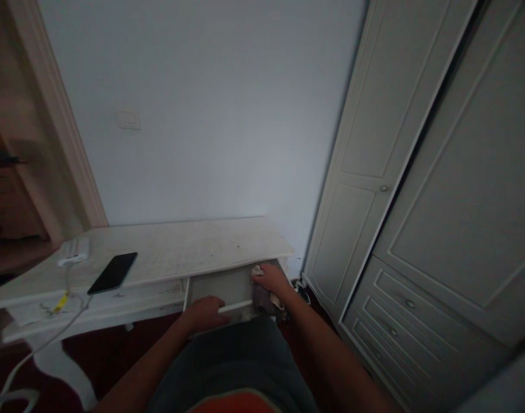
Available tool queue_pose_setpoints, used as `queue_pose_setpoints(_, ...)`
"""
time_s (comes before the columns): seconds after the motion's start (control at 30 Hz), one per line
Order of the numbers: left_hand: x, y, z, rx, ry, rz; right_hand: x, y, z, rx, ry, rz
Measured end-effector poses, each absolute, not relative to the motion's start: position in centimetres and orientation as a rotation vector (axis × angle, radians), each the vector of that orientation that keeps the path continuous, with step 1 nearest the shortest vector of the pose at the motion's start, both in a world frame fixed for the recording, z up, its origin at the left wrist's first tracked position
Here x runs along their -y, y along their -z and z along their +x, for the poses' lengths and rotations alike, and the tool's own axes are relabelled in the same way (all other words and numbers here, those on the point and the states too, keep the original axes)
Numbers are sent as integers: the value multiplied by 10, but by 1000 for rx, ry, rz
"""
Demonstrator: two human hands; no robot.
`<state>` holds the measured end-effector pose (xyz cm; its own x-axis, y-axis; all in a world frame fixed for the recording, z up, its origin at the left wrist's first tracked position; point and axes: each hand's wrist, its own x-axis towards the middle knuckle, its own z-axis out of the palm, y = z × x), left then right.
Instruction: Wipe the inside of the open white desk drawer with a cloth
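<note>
An orange garment (238, 401) lies nearest, beyond which the left hand (205, 314) grips the near front of the open drawer (223, 287), while the right hand (271, 277), closer to the dark cloth (261, 298), pinches its far end, its length hanging nearward at the drawer's right.

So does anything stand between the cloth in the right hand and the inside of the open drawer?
Nothing visible does. The right hand holds the cloth at the right side of the drawer; the left hand grips the front edge farther left, clear of it.
</note>
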<state>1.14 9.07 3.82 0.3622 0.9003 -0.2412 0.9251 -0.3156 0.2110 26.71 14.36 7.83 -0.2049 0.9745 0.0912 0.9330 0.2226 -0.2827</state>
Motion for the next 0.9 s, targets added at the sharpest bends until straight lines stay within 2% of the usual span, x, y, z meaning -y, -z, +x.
queue_pose_setpoints(0.23, -91, -39, 12, -1621, 130, 2320, -126, -75, 201, 2366, -153, -1685)
queue_pose_setpoints(0.4, -89, -39, 11, -1634, 138, 2337, -135, -79, 226, 2400, -237, -1570)
queue_pose_setpoints(0.57, -89, -39, 11, -1622, 119, 2341, -141, -80, 257, 2322, -209, -1706)
queue_pose_setpoints(0.7, -90, -39, 12, -1633, 128, 2332, -130, -76, 231, 2294, -120, -1783)
queue_pose_setpoints(0.9, -89, -39, 12, -1630, 149, 2355, -124, -74, 209, 2369, -148, -1658)
